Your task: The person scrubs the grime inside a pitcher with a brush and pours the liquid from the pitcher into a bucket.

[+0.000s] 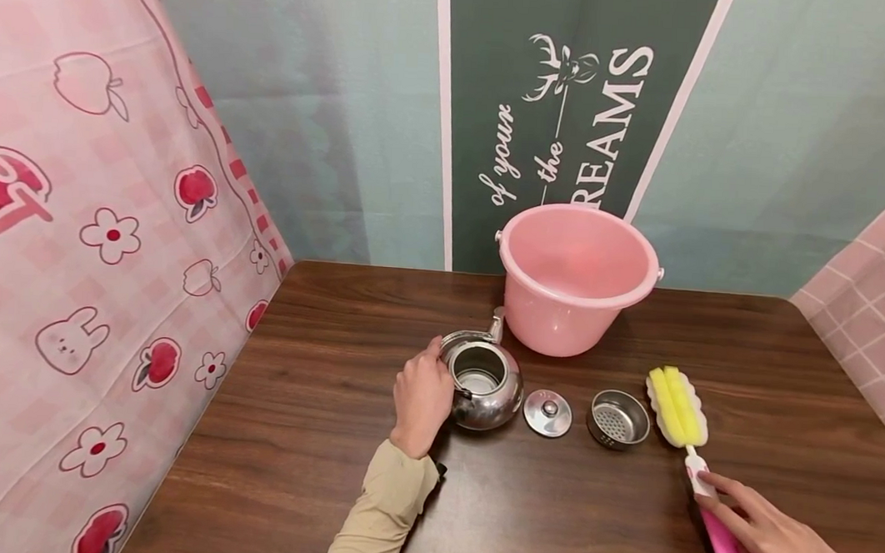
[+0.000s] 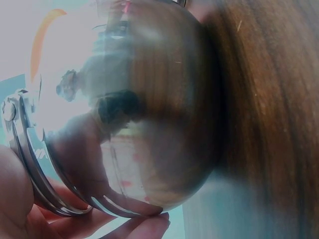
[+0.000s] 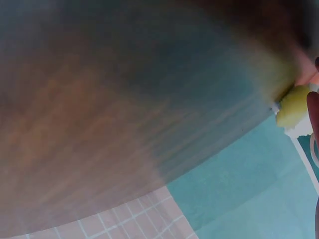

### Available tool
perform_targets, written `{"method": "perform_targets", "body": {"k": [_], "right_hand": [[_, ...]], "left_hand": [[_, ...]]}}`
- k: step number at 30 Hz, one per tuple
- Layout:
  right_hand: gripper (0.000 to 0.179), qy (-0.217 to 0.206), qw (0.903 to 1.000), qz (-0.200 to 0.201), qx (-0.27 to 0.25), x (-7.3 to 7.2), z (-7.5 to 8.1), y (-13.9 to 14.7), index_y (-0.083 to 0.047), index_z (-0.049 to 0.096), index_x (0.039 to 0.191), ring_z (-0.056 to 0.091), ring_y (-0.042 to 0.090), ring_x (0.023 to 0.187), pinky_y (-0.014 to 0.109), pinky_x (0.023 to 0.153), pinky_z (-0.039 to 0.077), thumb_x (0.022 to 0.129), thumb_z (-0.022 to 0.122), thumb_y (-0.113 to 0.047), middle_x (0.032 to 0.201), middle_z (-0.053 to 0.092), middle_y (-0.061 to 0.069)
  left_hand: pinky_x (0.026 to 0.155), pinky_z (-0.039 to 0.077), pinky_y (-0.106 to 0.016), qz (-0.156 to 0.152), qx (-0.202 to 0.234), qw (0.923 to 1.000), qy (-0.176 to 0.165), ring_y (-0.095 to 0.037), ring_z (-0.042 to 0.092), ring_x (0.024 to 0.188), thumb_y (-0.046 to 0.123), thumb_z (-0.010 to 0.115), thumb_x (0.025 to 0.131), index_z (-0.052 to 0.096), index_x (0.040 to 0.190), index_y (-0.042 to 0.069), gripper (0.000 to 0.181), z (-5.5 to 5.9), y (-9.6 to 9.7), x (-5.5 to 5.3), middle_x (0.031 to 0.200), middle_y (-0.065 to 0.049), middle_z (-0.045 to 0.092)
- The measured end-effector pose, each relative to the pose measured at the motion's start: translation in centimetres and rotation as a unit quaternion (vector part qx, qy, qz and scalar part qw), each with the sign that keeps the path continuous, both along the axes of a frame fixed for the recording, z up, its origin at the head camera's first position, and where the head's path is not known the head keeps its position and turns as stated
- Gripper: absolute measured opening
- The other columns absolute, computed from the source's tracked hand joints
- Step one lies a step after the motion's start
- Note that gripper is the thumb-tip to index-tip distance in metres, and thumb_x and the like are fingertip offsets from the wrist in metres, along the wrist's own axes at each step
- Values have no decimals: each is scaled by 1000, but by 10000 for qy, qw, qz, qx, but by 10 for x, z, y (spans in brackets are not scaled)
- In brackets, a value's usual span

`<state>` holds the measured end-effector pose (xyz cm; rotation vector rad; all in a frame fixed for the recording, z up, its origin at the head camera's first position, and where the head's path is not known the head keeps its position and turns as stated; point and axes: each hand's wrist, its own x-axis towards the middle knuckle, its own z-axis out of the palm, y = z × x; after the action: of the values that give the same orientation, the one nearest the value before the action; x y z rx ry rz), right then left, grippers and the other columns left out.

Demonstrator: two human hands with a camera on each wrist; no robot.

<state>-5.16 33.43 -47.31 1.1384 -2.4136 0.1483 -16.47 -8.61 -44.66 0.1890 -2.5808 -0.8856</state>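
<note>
1. Left hand (image 1: 423,397), at the center of the frame, has its fingers curled around the lowered metal handle of a shiny, round stainless-steel kettle (image 1: 491,408); in the left wrist view, fingertips also touch the kettle's body.
2. The kettle stands upright and uncovered at the center, on the dark brown wood-grain counter (image 1: 297,478), spout toward the top of the frame.
3. Right hand (image 1: 782,536), at the lower right, grips a long brush (image 1: 695,467) with a yellow-and-white sponge head, white neck and bright pink handle.
4. Between the kettle and the brush lie 2 metal pieces: a round silver lid (image 1: 536,415), knob up, just beside the kettle, and a round perforated strainer (image 1: 618,419) farther right.
5. Above these, at the upper center-right, stands a pink plastic bucket (image 1: 560,316).
6. Pink apple-and-bunny fabric (image 1: 141,294) fills the left side.
</note>
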Motion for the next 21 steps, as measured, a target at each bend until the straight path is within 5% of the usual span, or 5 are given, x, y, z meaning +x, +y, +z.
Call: {"method": "perform_targets", "body": {"k": [10, 15, 20, 21], "right_hand": [[55, -99, 9995, 254, -188, 1, -8, 7, -5, 64, 105, 23, -6, 139, -1, 103, 15, 103, 16, -30, 140, 45, 2], [59, -133, 9999, -20, -37, 3, -11, 8, -9, 65, 104, 22, -13, 132, 0, 82, 36, 101, 12, -34, 130, 49, 4], [62, -410, 9985, -356, 97, 7, -12, 11, -13, 67, 105, 26, -18, 120, -1, 70, 37, 98, 11, -39, 127, 48, 3], [49, -553, 9977, -384, 80, 7, -12, 12, -13, 67, 105, 30, -18, 116, -1, 69, 36, 99, 22, -32, 127, 48, 3]], "left_hand": [[65, 50, -54, -46, 1, 10000, -39, -44, 69, 81, 8, 49, 89, 68, 121, 12, 38, 1, -1, 0, 110, -10, 72], [65, 50, -54, -67, 9, 10000, -25, -44, 68, 81, 9, 49, 89, 67, 122, 11, 38, 0, -1, 0, 111, -11, 72], [64, 50, -54, -49, 22, 10000, -35, -44, 68, 81, 8, 49, 89, 68, 121, 12, 38, -1, -1, 0, 110, -11, 72], [64, 50, -54, -42, 27, 10000, -39, -44, 68, 81, 8, 49, 89, 68, 121, 12, 38, -1, -1, -1, 110, -11, 72]]}}
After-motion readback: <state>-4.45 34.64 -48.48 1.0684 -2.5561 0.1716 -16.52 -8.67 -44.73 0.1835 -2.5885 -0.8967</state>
